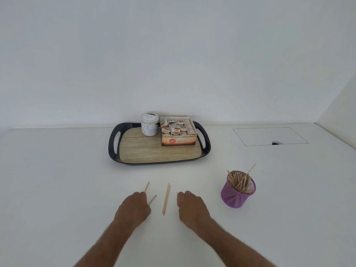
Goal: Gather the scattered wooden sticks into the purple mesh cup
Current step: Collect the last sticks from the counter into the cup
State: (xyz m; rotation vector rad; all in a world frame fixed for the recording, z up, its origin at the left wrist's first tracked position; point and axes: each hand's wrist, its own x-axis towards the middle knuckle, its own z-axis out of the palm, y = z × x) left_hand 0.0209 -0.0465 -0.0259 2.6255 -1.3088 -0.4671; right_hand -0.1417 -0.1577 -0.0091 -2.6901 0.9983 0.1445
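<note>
Matt white table, wood-grain tray, purple mesh cup.

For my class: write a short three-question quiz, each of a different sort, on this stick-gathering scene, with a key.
1. True or false: the purple mesh cup stands on the tray.
2. Which hand has wooden sticks poking out from it? A) left hand B) right hand C) neither
3. Fill in: a loose pair of sticks lies on the table ______ the two hands.

Key:
1. False; it stands on the table, nearer than the tray and to its right.
2. A; two stick ends show beside the left hand.
3. between
</note>
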